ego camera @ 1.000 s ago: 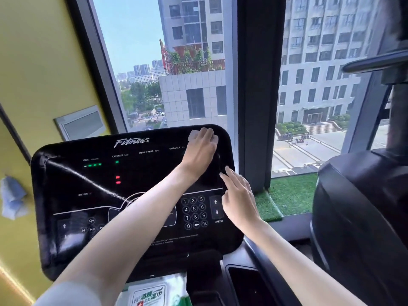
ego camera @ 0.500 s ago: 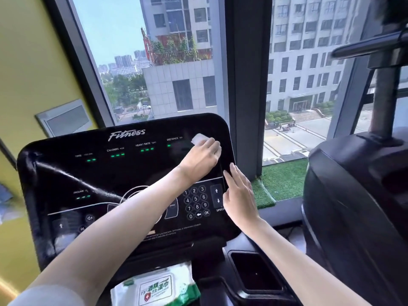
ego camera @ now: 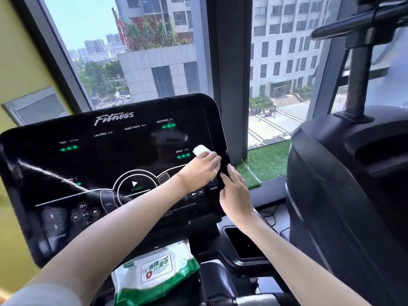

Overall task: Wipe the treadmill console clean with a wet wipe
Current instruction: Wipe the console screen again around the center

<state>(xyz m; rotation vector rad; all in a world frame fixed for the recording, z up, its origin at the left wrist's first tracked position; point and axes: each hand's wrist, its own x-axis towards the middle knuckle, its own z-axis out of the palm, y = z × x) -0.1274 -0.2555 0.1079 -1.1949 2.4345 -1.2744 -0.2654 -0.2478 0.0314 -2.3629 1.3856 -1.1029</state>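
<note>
Left hand [ego camera: 201, 171]: reaching across, fingers bent over the wet wipe [ego camera: 200, 150], pressing it onto the black panel.
Wet wipe: white, folded, far right on the treadmill console [ego camera: 110, 164], just beside the green SPEED readout.
Right hand [ego camera: 237, 195]: flat, fingers straight, resting on the console's right edge, holding nothing.
Hands: close together, left just above right.
Wipes pack [ego camera: 154, 270]: green and white, lying near, below the console.
</note>
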